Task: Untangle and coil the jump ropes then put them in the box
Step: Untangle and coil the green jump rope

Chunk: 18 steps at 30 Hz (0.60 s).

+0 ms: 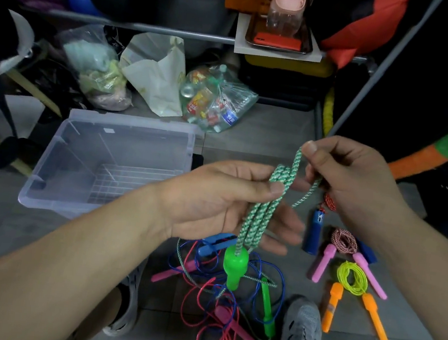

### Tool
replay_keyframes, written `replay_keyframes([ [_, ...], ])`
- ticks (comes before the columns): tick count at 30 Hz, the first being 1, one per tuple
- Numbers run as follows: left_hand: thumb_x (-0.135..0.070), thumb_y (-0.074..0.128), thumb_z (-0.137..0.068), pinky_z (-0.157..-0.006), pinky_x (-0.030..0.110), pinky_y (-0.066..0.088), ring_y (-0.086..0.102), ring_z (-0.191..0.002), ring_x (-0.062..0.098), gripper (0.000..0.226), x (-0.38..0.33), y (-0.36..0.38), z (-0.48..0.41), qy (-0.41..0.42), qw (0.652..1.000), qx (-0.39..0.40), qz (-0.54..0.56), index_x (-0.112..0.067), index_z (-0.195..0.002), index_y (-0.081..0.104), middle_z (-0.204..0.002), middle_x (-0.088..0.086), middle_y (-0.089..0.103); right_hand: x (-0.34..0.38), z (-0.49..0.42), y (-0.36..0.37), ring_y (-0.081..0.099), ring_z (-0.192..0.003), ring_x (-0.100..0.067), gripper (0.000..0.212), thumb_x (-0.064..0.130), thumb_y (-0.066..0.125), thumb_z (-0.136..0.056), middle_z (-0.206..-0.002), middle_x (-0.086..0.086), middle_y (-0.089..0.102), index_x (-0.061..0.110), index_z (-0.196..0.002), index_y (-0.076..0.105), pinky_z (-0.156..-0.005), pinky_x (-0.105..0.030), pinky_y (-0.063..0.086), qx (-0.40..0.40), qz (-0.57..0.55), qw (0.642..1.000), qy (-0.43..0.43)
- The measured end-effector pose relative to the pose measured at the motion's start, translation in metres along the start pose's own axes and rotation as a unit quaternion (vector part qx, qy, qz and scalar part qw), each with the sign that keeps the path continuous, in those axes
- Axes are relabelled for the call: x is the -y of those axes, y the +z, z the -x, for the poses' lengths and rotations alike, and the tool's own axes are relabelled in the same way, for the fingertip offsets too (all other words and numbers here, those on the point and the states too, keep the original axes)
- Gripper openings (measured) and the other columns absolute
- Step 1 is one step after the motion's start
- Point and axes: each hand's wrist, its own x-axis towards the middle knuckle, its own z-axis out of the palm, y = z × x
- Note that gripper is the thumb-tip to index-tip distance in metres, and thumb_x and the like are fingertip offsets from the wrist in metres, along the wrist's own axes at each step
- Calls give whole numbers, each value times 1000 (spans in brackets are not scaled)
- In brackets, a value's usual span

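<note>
The left hand point(221, 203) holds what looks like 3 or 4 folded strands of the green-and-white rope point(260, 216) against its palm. Its grip is clenched on them, with the thumb pressed across the top. The right hand point(356, 183), at 2 o'clock from the left, pinches the same rope's upper loop between thumb and forefinger. A green handle point(235, 267) hangs from the strands just below the left hand. A second green handle point(268, 308) lies on the floor point(0, 213) at 6 o'clock, in a tangle of blue and pink ropes point(229, 326). The clear box point(135, 122) stands on the floor at 9 o'clock. At 4 o'clock lie 2 coiled ropes: a red-and-white rope point(344, 241) with pink handles and a yellow rope point(353, 279) with orange handles.
</note>
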Motion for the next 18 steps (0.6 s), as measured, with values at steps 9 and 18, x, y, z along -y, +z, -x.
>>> replay_keyframes([
  [9,-10,43,-98,-88,41,59,73,-97,29,41,-6,-2,-6,128,984,-16,122,-2,-139,47,-107,19,73,-15,4,10,53,-65,-28,19,26,66,-90,-69,-17,59,13,-76,69,-64,-39,45,127,-22,977,171],
  [18,-2,42,-100,-101,46,52,65,-115,38,49,-21,-24,-8,268,934,-226,71,-9,-148,38,-145,16,53,-10,15,10,67,-68,-32,13,12,74,-83,-77,-19,64,6,-86,63,-73,-50,60,263,-44,932,244],
])
